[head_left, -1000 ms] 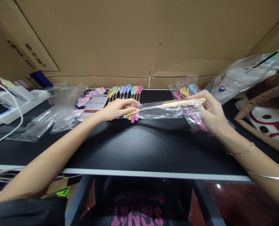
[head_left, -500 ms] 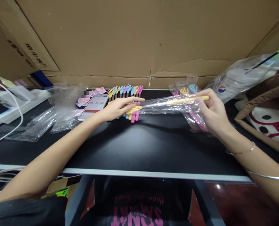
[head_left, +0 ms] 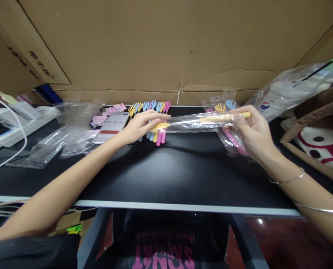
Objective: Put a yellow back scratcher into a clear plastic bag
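A yellow back scratcher [head_left: 211, 118] stretches level between my hands, most of its length inside a clear plastic sleeve [head_left: 187, 124]. My left hand [head_left: 140, 126] is closed on its claw end at the sleeve's left side. The handle end is pinched by my right hand [head_left: 252, 129], with the yellow tip poking past the fingers. Behind my left hand lies a row of back scratchers [head_left: 152, 106] in yellow, blue, purple and pink, partly covered by that hand. Beneath and behind my right hand are bagged back scratchers [head_left: 234, 144] with pink, yellow and blue claws.
A phone [head_left: 110, 127] with a running timer lies left of the row. Further left are loose clear bags [head_left: 73, 127] and a white power strip [head_left: 23, 125]. Cardboard [head_left: 161, 48] walls the back. At right stand a plastic-wrapped cup [head_left: 275, 99] and a brown-trimmed bag [head_left: 318, 145].
The back scratcher, sleeve and both hands have barely shifted; the claw end sits slightly higher. The phone timer has advanced by one second.
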Motion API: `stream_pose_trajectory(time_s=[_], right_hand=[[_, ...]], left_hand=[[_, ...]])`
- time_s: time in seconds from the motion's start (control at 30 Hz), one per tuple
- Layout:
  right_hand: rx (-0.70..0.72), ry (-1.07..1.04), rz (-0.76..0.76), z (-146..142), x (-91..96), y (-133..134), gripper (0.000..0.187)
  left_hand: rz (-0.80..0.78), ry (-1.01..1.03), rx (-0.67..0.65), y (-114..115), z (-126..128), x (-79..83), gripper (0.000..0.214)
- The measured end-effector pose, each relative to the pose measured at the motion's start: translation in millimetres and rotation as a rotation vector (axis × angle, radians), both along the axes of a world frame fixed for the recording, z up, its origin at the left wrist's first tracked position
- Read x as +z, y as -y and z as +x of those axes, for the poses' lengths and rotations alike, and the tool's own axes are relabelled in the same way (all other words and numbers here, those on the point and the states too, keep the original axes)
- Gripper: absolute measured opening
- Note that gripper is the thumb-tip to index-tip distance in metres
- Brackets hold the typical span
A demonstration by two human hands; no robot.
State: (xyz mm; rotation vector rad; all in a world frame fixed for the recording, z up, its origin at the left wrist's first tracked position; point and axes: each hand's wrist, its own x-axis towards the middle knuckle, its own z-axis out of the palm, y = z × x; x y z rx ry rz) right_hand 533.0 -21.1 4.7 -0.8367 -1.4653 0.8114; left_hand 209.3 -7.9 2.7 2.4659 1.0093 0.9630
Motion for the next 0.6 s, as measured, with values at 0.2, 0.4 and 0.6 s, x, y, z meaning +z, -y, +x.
stream_pose_trajectory(time_s=[0.2,0.4,0.6], right_hand=[[0.035,-0.028,-0.068,-0.5,2.7,0.5,0.043],[-0.010,-0.054,-0.050,-0.2,2.3,-0.5,0.045],[-0.086,0.013,0.018,4.5,-1.3,-3.1,0.045]], left_hand=[[-0.111,0.066,0.017,1.4,0.7,0.8,0.037],[-0.197,0.001,-0.006,0.6,-1.1,2.2,0.040],[-0.243,-0.054,-0.056,3.7,-0.5,6.3,0.043]])
